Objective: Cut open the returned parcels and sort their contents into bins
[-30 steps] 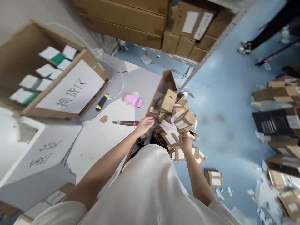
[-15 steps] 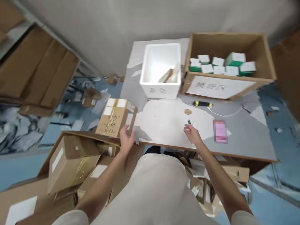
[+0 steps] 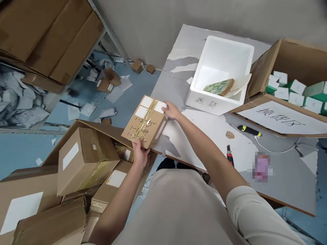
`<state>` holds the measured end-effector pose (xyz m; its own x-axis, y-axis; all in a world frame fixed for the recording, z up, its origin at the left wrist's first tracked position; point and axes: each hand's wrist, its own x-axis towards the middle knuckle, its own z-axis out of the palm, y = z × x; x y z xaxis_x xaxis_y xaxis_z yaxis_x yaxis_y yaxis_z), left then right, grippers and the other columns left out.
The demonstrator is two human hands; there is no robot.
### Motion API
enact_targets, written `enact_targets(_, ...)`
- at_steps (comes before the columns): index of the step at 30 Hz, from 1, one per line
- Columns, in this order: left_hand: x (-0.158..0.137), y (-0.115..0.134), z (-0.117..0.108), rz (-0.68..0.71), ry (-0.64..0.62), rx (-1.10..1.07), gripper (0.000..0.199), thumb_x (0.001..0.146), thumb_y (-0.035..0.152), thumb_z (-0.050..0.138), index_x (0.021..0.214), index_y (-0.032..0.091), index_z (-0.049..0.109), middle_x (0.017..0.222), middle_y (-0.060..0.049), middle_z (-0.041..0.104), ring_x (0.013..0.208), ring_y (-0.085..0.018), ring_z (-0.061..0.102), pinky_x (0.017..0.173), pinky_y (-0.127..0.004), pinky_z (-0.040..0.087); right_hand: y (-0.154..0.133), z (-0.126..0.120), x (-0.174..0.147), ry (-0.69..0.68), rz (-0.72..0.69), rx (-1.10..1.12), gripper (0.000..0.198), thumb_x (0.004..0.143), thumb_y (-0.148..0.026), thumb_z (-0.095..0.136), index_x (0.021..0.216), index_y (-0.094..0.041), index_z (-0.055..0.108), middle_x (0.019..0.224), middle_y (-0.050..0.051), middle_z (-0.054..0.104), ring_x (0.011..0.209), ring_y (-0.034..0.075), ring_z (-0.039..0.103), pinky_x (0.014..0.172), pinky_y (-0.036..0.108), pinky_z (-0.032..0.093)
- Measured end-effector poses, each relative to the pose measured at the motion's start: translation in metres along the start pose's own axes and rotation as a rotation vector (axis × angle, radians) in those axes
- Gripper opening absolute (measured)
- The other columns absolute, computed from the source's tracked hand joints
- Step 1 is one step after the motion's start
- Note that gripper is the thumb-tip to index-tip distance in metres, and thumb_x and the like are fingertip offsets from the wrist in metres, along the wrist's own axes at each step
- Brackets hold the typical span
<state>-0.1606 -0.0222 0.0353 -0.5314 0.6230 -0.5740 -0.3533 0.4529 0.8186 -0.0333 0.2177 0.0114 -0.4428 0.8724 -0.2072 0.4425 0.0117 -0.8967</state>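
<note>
Room: a grey wall (image 3: 145, 27) behind, a blue floor (image 3: 28, 146) strewn with paper.
Table: one, its tabletop (image 3: 291, 187) patched with grey and white sheeting.
Brown cartons (image 3: 87, 166), lower left: at least five, crowded beyond the tabletop's near-left corner.
Handwritten-sign carton (image 3: 255, 97): one, open, toward the tabletop's far edge; eight green-and-white boxes (image 3: 296, 98) show, though the frame cuts it off.
Foam box (image 3: 206, 102): one, left of that carton, with a card leaning inside.
Taped carton (image 3: 135, 126): one, tilted at the tabletop's left edge near the near-left corner; whether it rests there is unclear. Three white labels on top, three handwritten lines.
Handling: probably stiff-walled; weight cannot be judged; the glossy tape may be slick, so opposite corners look the surer hold.
Hands: well apart, both clamped on the taped carton, left hand (image 3: 140, 154) at its near edge, right hand (image 3: 172, 110) at its far-right corner.
Cutting tools: one red-and-black utility knife (image 3: 230, 158), nearer the tabletop's near edge; one yellow-and-black tool (image 3: 249, 130) farther back.
Tan scrap (image 3: 230, 135): one, between them.
</note>
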Motion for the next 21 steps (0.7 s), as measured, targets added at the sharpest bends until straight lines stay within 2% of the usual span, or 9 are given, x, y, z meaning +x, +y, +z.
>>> enact_targets(2,-0.001,0.003,0.0,0.001,0.002,-0.017,0.061,0.081,0.071,0.036,0.136,0.046,0.026,0.149,0.0,0.034,0.128,-0.027,0.046,0.081,-0.044,0.053,0.001,-0.001,-0.013,0.064,0.002,-0.027,0.044,0.079,-0.032,0.059,0.118,-0.013,0.054,0.119,0.011,0.058,0.114,0.027,0.052,0.104,0.049,0.035)
enact_targets(4,-0.002,0.007,-0.002,-0.003,0.015,-0.014,0.059,0.083,0.069,0.036,0.136,0.046,0.028,0.148,0.001,0.035,0.129,-0.026,0.044,0.081,-0.042,0.053,0.003,-0.01,-0.041,0.139,-0.003,-0.022,0.036,0.076,-0.026,0.059,0.11,-0.016,0.055,0.111,0.008,0.061,0.107,0.024,0.055,0.099,0.046,0.041)
enact_targets(7,-0.001,0.015,0.0,0.09,-0.028,-0.002,0.058,0.082,0.065,0.046,0.134,0.042,0.035,0.145,0.001,0.041,0.129,-0.024,0.045,0.086,-0.038,0.053,0.01,-0.032,-0.104,0.289,0.019,0.038,0.031,0.074,-0.027,0.059,0.103,-0.019,0.055,0.107,0.007,0.061,0.102,0.022,0.056,0.092,0.042,0.046)
enact_targets(9,0.001,0.021,0.01,0.194,-0.141,0.03,0.057,0.08,0.06,0.055,0.131,0.039,0.043,0.14,0.001,0.047,0.128,-0.021,0.046,0.096,-0.036,0.048,0.018,-0.047,-0.155,0.407,0.082,0.1,0.03,0.074,-0.032,0.06,0.101,-0.019,0.055,0.106,0.008,0.062,0.1,0.022,0.058,0.088,0.04,0.049)
enact_targets(11,0.002,0.026,0.03,0.237,-0.295,0.082,0.057,0.078,0.054,0.062,0.129,0.035,0.048,0.135,0.0,0.053,0.126,-0.02,0.048,0.102,-0.034,0.043,0.029,-0.061,-0.207,0.528,0.153,0.173,0.031,0.074,-0.037,0.062,0.099,-0.019,0.054,0.105,0.009,0.062,0.099,0.023,0.058,0.083,0.039,0.051)
enact_targets(16,-0.016,0.02,0.101,0.151,-0.638,0.222,0.066,0.073,0.047,0.07,0.132,0.03,0.048,0.13,-0.005,0.058,0.118,-0.022,0.055,0.102,-0.036,0.043,0.063,-0.085,-0.316,0.81,0.317,0.219,0.038,0.072,-0.045,0.065,0.098,-0.02,0.054,0.104,0.012,0.063,0.097,0.024,0.06,0.076,0.039,0.054)
enact_targets(19,-0.031,0.007,0.134,0.11,-0.774,0.259,0.067,0.074,0.048,0.069,0.134,0.029,0.047,0.131,-0.006,0.057,0.117,-0.024,0.056,0.101,-0.037,0.044,0.087,-0.09,-0.353,0.876,0.379,0.215,0.04,0.071,-0.047,0.066,0.098,-0.02,0.053,0.105,0.012,0.064,0.096,0.024,0.06,0.075,0.039,0.054)
enact_targets(21,-0.038,-0.002,0.147,0.102,-0.79,0.284,0.066,0.074,0.049,0.068,0.134,0.028,0.048,0.132,-0.007,0.057,0.118,-0.025,0.055,0.102,-0.039,0.042,0.103,-0.092,-0.364,0.882,0.393,0.227,0.042,0.071,-0.048,0.067,0.098,-0.02,0.053,0.109,0.013,0.063,0.098,0.024,0.06,0.076,0.039,0.054)
